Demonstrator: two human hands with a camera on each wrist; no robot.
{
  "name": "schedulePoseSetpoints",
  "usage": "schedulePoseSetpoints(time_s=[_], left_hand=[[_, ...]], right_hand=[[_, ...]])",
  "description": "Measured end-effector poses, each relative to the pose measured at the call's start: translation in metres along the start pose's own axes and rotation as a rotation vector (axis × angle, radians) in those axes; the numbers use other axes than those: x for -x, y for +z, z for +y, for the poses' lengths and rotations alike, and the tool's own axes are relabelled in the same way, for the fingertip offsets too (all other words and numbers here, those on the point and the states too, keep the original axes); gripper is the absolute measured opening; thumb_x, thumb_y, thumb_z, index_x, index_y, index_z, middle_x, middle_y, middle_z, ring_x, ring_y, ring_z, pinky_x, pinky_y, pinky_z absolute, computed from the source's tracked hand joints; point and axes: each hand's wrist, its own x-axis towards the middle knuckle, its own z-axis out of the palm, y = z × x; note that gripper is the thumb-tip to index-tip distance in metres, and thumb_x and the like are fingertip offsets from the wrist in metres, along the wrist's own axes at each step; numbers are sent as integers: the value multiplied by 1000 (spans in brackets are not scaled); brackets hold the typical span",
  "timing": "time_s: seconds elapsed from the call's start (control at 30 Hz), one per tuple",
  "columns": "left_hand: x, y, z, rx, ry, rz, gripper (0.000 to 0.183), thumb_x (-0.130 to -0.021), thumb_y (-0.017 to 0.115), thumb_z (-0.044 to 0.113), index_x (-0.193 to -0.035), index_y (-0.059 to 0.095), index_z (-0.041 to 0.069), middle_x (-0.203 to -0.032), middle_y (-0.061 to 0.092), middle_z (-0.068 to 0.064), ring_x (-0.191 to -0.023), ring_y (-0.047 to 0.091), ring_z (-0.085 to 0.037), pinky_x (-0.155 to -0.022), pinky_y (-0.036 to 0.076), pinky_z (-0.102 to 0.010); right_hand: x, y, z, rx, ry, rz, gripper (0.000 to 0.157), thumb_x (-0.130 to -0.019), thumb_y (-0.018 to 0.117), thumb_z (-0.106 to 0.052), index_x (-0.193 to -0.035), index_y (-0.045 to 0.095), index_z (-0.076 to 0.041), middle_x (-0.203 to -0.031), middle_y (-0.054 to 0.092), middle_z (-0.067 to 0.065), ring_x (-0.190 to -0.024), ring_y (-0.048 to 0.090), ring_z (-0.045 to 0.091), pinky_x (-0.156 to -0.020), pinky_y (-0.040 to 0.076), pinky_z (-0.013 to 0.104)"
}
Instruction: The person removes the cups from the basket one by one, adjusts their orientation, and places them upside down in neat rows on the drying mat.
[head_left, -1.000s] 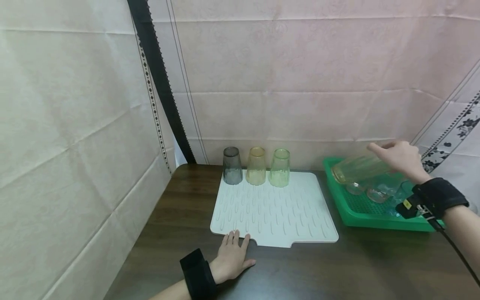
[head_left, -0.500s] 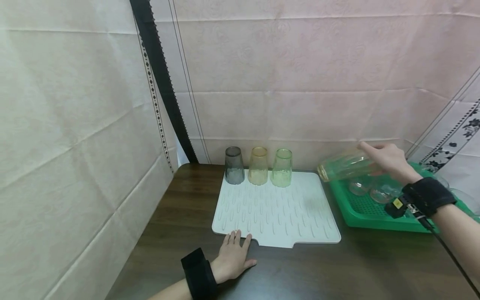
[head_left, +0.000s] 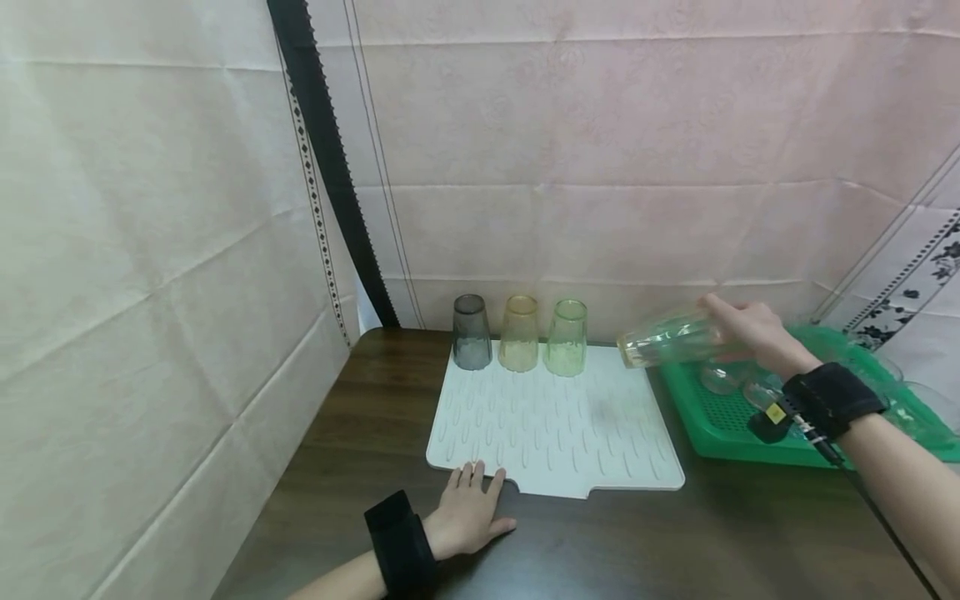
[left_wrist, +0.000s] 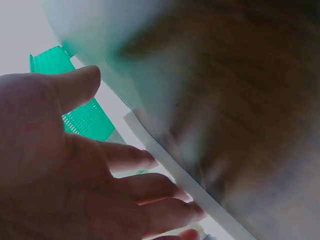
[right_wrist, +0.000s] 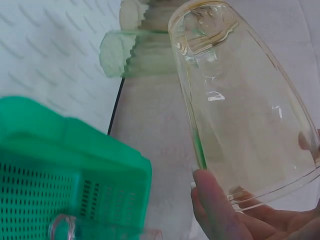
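Clamping glass (head_left: 663, 339) in right hand (head_left: 753, 332) | jutting lengthwise, 9 o'clock from fingers | resting left hand (head_left: 465, 518), fingers apart, at mat's (head_left: 555, 433) 7 o'clock

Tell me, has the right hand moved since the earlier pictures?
Yes: in the head view, the right hand has moved left, toward the white mat.

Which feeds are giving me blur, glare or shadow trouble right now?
Left wrist: the tabletop is badly smeared, and the left hand looks dim against a washed-out background. Right wrist: small white glints sit on the held yellow-tinted glass, though its outline reads clearly. Head: mostly even light, with a soft shadow beneath the left hand.
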Motion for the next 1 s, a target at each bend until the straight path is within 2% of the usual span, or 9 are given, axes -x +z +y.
schedulePoseSetpoints(time_s=[0.07, 0.23, 0.5, 0.6, 0.7, 0.8, 0.9, 0.97, 1.0], left_hand=[[-1, -2, 0, 19, 14, 9, 68, -94, 53, 53, -147, 42, 12, -150, 40, -22, -138, 38, -42, -112, 33, -52], [-4, -7, 1, 30, 31, 39, 62, -96, 51, 50, -142, 48, 10, -145, 46, -22, -133, 43, -43, -109, 35, -53], [-3, -15, 1, 38, 1, 15, 59, -96, 52, 50, -141, 50, 12, -143, 49, -20, -132, 45, -41, -108, 35, -54], [-2, -22, 2, 31, 4, 29, 58, -95, 53, 49, -138, 53, 11, -136, 55, -19, -125, 51, -40, -104, 38, -54], [-7, -35, 5, 17, 16, 103, 54, -95, 54, 48, -130, 59, 6, -119, 65, -17, -110, 60, -37, -99, 42, -53], [-23, -57, 12, 7, 68, 241, 52, -96, 54, 46, -124, 62, 2, -84, 69, -10, -80, 66, -25, -84, 51, -43], [-48, -83, 22, 44, 145, 412, 60, -95, 57, 46, -132, 55, -1, -54, 51, 2, -49, 49, -10, -56, 47, -26], [-68, -99, 29, 71, 201, 537, 70, -91, 63, 47, -138, 48, -1, -51, 40, 5, -45, 33, -7, -44, 37, -23], [-77, -105, 32, 91, 220, 580, 76, -88, 66, 48, -142, 42, 0, -56, 48, 4, -48, 41, -7, -48, 42, -22]], right_hand=[[-2, 3, 0, -30, -3, -23, 88, -98, 30, -62, -152, 15, 5, -148, 23, 36, -128, 36, 51, -87, 56, 42], [-8, 14, -2, -93, 1, -64, 87, -97, 30, -64, -154, 11, -1, -156, 10, 33, -139, 18, 54, -86, 56, 43], [-12, 24, -3, -102, -17, -67, 86, -97, 30, -64, -155, 13, -3, -159, 8, 29, -142, 13, 52, -85, 57, 41], [-11, 26, -6, -120, -22, -76, 85, -97, 31, -63, -155, 13, -3, -160, 6, 27, -143, 14, 50, -87, 56, 42], [-11, 28, -7, -133, -34, -89, 86, -97, 31, -64, -155, 12, -4, -160, 5, 26, -144, 15, 49, -89, 55, 43], [-10, 30, -7, -140, -45, -100, 86, -97, 30, -64, -155, 11, -4, -160, 5, 25, -142, 21, 50, -90, 54, 44], [-9, 32, -8, -160, -50, -107, 85, -97, 30, -63, -155, 12, -3, -160, 7, 26, -139, 26, 51, -91, 54, 46], [-9, 35, -9, -169, -49, -110, 84, -98, 31, -62, -155, 13, -3, -160, 8, 27, -137, 28, 52, -91, 54, 46], [-9, 37, -9, -175, -45, -112, 84, -98, 31, -62, -155, 13, -3, -160, 9, 27, -137, 29, 52, -91, 54, 46]])
